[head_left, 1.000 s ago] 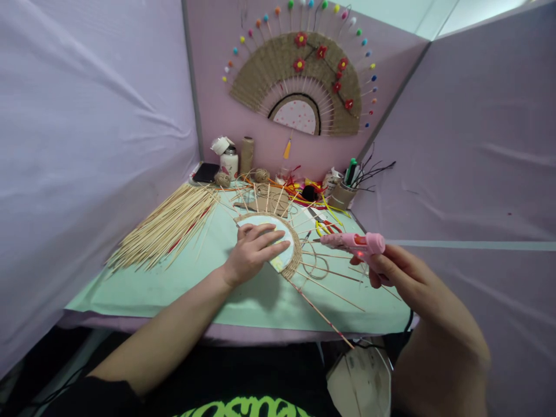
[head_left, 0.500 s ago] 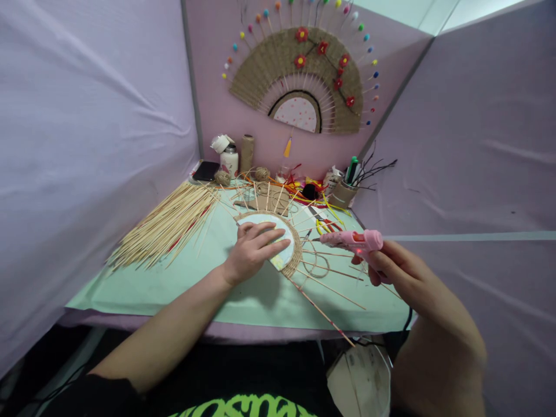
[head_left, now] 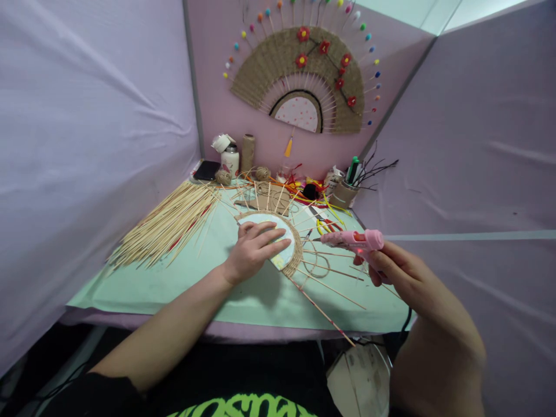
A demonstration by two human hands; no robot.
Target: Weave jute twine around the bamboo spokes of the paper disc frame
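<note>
The left hand [head_left: 255, 250] covers the half-round fan base [head_left: 297, 248] at mid-tabletop [head_left: 182, 292], thumb hidden, its grip unclear; at right, the right hand [head_left: 397, 269] clasps a pink glue gun [head_left: 347, 238].

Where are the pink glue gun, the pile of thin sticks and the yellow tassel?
Pink glue gun [head_left: 347, 238], head view: side of its body.
Thin stick pile [head_left: 167, 223], head view: middle.
Yellow tassel [head_left: 289, 148], head view: hanging fringe.

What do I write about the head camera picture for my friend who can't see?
The right hand holds a pink glue gun pointed toward a half-round piece with sticks poking out, while the left hand lies on it. Many thin sticks lie on the green table; a big fan with red flowers hangs on the wall.
</note>
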